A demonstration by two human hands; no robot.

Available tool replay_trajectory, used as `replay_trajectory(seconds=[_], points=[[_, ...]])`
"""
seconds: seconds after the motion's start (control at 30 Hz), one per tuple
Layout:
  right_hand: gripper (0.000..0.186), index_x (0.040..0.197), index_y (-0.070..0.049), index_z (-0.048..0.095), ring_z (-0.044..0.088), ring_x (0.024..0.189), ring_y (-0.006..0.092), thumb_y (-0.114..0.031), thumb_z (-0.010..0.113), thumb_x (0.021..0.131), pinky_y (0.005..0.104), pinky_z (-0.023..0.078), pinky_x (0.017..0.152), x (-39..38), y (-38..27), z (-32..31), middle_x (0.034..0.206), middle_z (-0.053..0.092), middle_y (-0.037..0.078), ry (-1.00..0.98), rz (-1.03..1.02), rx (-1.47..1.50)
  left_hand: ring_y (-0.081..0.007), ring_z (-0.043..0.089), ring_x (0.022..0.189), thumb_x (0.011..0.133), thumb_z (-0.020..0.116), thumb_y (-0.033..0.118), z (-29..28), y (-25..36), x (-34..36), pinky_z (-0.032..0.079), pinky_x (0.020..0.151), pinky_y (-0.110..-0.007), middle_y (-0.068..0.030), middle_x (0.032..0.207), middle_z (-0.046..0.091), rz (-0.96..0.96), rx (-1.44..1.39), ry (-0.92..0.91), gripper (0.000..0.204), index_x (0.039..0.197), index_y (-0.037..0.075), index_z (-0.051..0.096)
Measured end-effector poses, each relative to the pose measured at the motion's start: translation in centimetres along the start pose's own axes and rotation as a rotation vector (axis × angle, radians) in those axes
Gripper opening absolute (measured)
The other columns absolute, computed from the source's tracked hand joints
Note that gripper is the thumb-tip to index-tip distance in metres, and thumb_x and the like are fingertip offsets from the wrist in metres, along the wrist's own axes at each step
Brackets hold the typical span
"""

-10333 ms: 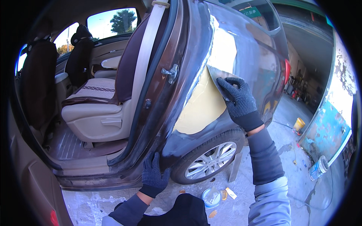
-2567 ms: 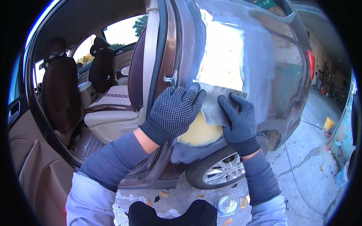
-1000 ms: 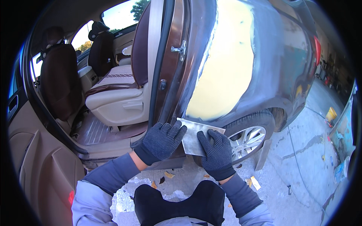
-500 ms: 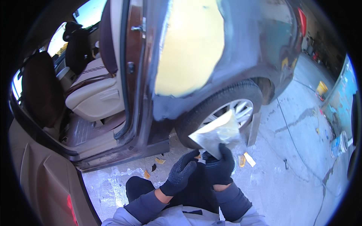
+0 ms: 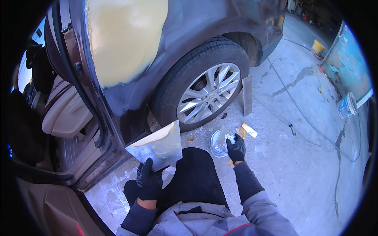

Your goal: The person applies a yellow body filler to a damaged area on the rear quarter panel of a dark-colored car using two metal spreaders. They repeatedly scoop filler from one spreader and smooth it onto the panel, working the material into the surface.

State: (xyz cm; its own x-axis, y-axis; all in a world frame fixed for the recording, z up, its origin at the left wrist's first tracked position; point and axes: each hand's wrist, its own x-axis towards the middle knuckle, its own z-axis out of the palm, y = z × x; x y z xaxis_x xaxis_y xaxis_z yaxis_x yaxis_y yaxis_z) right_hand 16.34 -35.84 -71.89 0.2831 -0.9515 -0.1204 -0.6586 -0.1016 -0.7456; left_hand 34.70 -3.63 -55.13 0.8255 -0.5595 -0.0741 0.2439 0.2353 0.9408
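Observation:
My left hand (image 5: pixel 149 179), in a dark dotted glove, grips a wide metal spreader (image 5: pixel 157 143) with cream filler along its edge. My right hand (image 5: pixel 236 147) is closed on a small translucent grey scraper (image 5: pixel 225 135) in a round tin (image 5: pixel 216 151) on the ground beside my knee. Above them, the car's rear panel (image 5: pixel 185 17) carries a large cream filler patch (image 5: pixel 126 43) edged with grey primer.
Around me are the rear wheel (image 5: pixel 208 90), a leaning metal plank (image 5: pixel 247 96), the open door (image 5: pixel 51 204) and its sill (image 5: pixel 84 173). A hose (image 5: pixel 293 102) crosses the concrete toward a bucket (image 5: pixel 346 105), a yellow container (image 5: pixel 317 46) and a peeling blue panel (image 5: pixel 346 63).
The cream filler now covers the formerly white upper patch. My view has dropped lower. The spreader has passed to my left hand, and my right hand has moved down to the tin.

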Motion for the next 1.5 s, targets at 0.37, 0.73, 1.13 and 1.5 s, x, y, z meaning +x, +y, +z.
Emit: replay_trajectory(seconds=[0.37,0.73,1.13,1.5], points=[[0.065,0.118,-0.001,0.074,0.075,0.1,0.0313,-0.036,0.096,0.068,0.043,0.057,0.092,13.8,8.0,4.8,0.107,0.079,0.016,-0.305,-0.09,-0.101,-0.0284,0.069,0.111,0.103,0.054,0.008,-3.7,2.3,-3.3,0.054,0.099,-0.038,-0.0156,0.12,0.069,0.087,0.034,0.255,0.026,0.124,-0.004,0.063],[0.021,0.106,0.002,0.074,0.067,0.078,0.0156,-0.014,0.081,0.094,0.0321,0.055,0.074,3.9,-22.6,-7.7,0.09,0.073,0.009,0.083,-0.689,0.628,-0.0339,0.059,0.132,0.094,0.062,0.02,-3.9,8.5,-1.0,0.042,0.119,-0.048,-0.0168,0.139,0.064,0.16,-0.522,0.154,0.054,0.142,-0.001,0.053],[0.041,0.126,-0.008,0.075,0.064,0.108,0.0369,0.001,0.063,0.089,0.0463,0.05,0.098,3.7,-38.7,-13.8,0.112,0.07,0.017,0.763,-1.213,0.128,-0.0309,0.058,0.133,0.095,0.061,0.026,-5.3,10.0,-1.0,0.039,0.119,-0.047,-0.0133,0.14,0.064,0.123,-0.489,0.082,0.054,0.143,0.001,0.055],[0.05,0.127,-0.008,0.076,0.063,0.108,0.0382,0.007,0.057,0.083,0.0471,0.05,0.098,3.3,-39.8,-9.3,0.114,0.07,0.018,0.755,-1.249,0.226,-0.0288,0.061,0.129,0.097,0.056,0.025,-7.5,9.1,-1.2,0.044,0.114,-0.045,-0.0122,0.136,0.065,0.156,-0.534,0.16,0.052,0.144,0.003,0.055]])
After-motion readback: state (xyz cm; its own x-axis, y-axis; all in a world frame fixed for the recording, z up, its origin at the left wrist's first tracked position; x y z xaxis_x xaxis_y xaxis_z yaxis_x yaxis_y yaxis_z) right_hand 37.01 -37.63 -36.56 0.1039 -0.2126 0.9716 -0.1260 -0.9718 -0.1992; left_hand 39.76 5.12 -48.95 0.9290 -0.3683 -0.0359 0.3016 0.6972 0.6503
